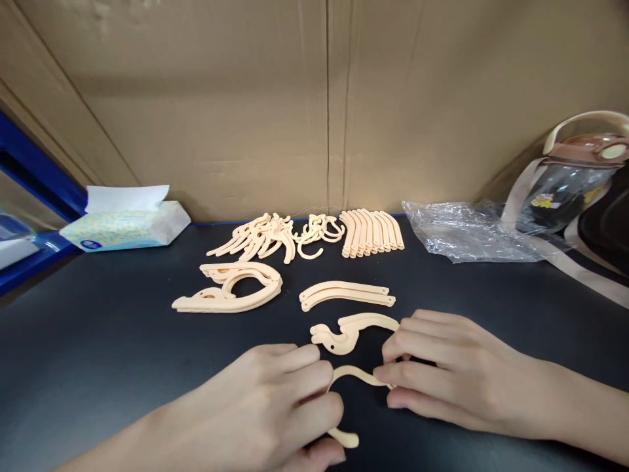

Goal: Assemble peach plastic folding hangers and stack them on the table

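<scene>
A: Here we are at the front of the counter (122,347), and the left hand (282,400) has its fingers curled tight round the bend of a pale hook (354,372)!

B: And the right hand (442,367)?

A: Fingertips drawn nearly together, pinching the hook's other end. A finger also reaches the tail of a curved piece (344,335) just behind; whether it grips that, I can't tell.

B: So what's good handling here?

A: Steady left hold, I'd say, and let the right fingertips do the fine work. No bending: that hook looks thin.

B: And the curved piece lies so close!

A: Close enough to get nudged, so mind the knuckles. Two strips (346,296) lie just beyond, apart from the hands.
</scene>
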Motion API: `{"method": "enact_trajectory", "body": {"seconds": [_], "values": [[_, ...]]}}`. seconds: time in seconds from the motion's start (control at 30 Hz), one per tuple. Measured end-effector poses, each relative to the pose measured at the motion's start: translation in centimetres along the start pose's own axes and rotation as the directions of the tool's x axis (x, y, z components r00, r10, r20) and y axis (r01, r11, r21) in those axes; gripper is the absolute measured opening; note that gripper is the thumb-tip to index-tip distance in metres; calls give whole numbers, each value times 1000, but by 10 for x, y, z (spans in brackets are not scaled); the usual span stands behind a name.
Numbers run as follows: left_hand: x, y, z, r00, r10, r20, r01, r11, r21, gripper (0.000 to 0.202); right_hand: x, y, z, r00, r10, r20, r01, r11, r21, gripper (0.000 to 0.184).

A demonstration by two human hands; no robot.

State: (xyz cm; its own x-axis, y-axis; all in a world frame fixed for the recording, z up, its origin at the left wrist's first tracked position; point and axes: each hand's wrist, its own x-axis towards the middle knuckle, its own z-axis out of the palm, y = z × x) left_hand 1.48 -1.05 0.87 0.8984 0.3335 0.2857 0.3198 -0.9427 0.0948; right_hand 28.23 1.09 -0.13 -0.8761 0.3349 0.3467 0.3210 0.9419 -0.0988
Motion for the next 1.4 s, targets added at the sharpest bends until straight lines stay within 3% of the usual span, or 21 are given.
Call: {"method": "enact_trajectory", "body": {"seconds": [0.33,0.53,0.73,0.87,0.97,1.13,1.4], "values": [[0,-1,0,1000,11,19,-11,1000,3,20,-1,2,1,1000,7,-13,-7,1000,15,13],[0,2,-4,999,19,31,-20,999,32,24,0,1,-2,998,51,26,-52,996,70,23],[0,6,0,999,9,50,-12,997,74,28,1,-3,-2,997,56,52,-61,994,91,9],[-1,9,3,998,-26,65,27,999,-20,35,1,-6,-1,997,71,28,-73,992,100,8],[-1,9,2,994,-37,101,44,997,-66,29,2,-6,-1,997,73,18,-74,992,99,9],[3,7,-1,994,-63,92,64,998,-11,20,2,-6,0,998,60,9,-61,993,106,12],[0,8,-1,998,-30,60,24,994,106,23,2,-10,-2,999,27,-25,-25,997,77,21]]}}
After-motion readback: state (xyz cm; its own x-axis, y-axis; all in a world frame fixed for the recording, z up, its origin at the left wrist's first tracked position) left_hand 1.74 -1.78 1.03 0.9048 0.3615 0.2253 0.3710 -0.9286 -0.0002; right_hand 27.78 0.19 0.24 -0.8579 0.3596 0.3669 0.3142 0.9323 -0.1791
